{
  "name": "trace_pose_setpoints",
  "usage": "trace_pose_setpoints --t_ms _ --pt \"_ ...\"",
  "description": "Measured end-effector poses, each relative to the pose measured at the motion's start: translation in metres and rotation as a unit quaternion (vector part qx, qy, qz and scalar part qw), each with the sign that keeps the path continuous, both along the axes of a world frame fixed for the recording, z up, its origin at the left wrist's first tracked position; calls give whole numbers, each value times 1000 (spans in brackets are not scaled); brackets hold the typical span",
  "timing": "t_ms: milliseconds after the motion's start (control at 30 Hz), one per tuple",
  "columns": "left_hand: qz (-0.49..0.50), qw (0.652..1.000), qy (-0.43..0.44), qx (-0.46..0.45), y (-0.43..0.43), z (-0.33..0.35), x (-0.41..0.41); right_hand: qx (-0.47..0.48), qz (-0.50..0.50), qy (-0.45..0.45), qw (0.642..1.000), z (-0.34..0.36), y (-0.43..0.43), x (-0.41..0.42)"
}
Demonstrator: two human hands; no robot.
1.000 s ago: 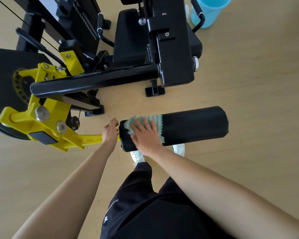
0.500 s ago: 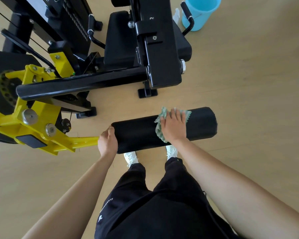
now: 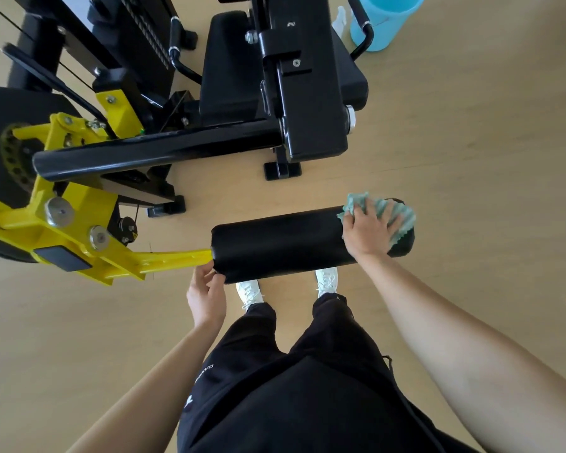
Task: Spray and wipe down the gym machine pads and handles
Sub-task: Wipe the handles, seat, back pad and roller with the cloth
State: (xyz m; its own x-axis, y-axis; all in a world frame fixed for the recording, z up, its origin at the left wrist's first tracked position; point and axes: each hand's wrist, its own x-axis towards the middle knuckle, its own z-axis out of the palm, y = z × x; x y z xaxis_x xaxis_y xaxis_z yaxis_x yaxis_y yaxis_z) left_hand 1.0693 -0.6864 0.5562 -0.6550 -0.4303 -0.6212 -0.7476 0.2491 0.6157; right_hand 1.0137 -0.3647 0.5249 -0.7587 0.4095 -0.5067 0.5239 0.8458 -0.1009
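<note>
A black roller pad [image 3: 281, 245] juts out to the right from a yellow lever arm [image 3: 164, 260] of the gym machine, above my white shoes. My right hand [image 3: 368, 230] presses a green cloth [image 3: 401, 213] flat against the pad's right end, fingers spread over the cloth. My left hand [image 3: 206, 291] holds the pad's left end from below, thumb and fingers curled round its lower edge. A white spray bottle [image 3: 340, 18] shows partly at the top, behind the machine's right handle [image 3: 361, 24].
The machine's black seat pad [image 3: 229, 70], black frame [image 3: 307, 93] and a long black bar [image 3: 157, 152] fill the upper left. A blue bucket [image 3: 384, 18] stands on the wooden floor at the top right. Open floor lies to the right.
My right hand has slid the green cloth along the roller pad from its left end to its right end. My left hand has stayed at the left end.
</note>
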Motion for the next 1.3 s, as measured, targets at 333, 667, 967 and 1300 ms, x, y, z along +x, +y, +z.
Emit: trace_pose_setpoints --t_ms 333,667,967,1300 --pt "-5 998 -37 52 -32 -2 -39 -163 337 -4 927 15 -186 -11" --pt "-19 994 -15 109 -7 -1 -90 -114 264 -17 958 12 -148 -8" --pt "-137 990 10 -37 -7 -13 -59 18 23 12 1000 0 8 5" --pt "-112 991 42 -60 -20 -11 -18 43 -95 31 994 -6 36 3"
